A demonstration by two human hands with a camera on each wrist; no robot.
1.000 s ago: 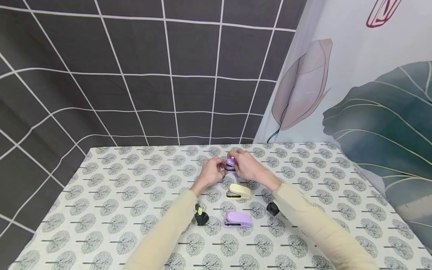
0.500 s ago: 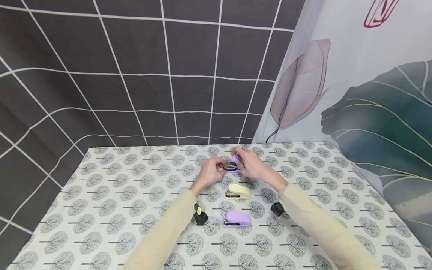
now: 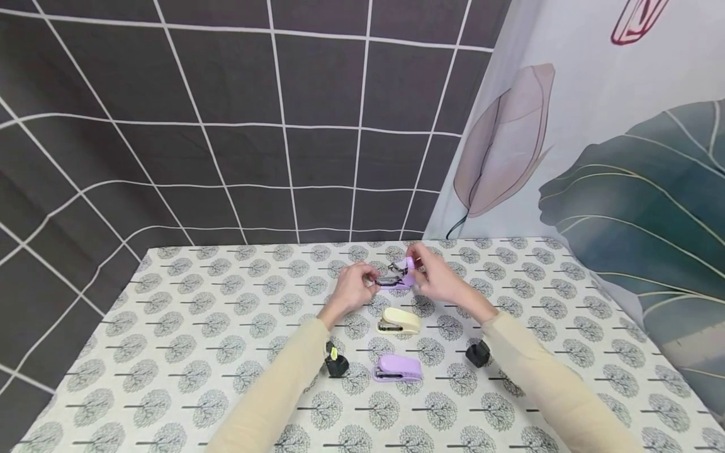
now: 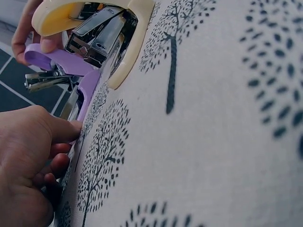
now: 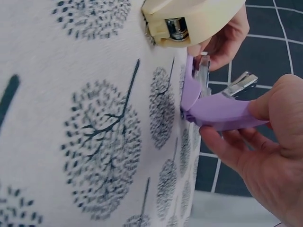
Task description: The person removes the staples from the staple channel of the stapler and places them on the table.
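Note:
At the far side of the table, a purple stapler [image 3: 409, 277] lies with its top arm swung up and back from its base. My left hand [image 3: 351, 288] pinches the front end of that base between thumb and fingers. The raised purple arm [image 5: 222, 112] is in the grip of my right hand [image 3: 436, 277], thumb on one side and fingers on the other. Metal magazine parts [image 5: 242, 84] show between arm and base. Nearer to me stands a cream stapler [image 3: 399, 321], its top down; it partly covers the view in both wrist cameras.
A second purple stapler [image 3: 398, 367] sits closest to me, in line with the others. The table wears a white cloth [image 3: 226, 327] with grey tree prints. Behind its far edge hangs a dark gridded curtain [image 3: 238, 157]; a leaf-patterned one [image 3: 617, 207] hangs at the right.
My right hand has moved right, swinging the purple stapler's top arm up and back, so the metal inside now shows. My left hand stays at the base's front end.

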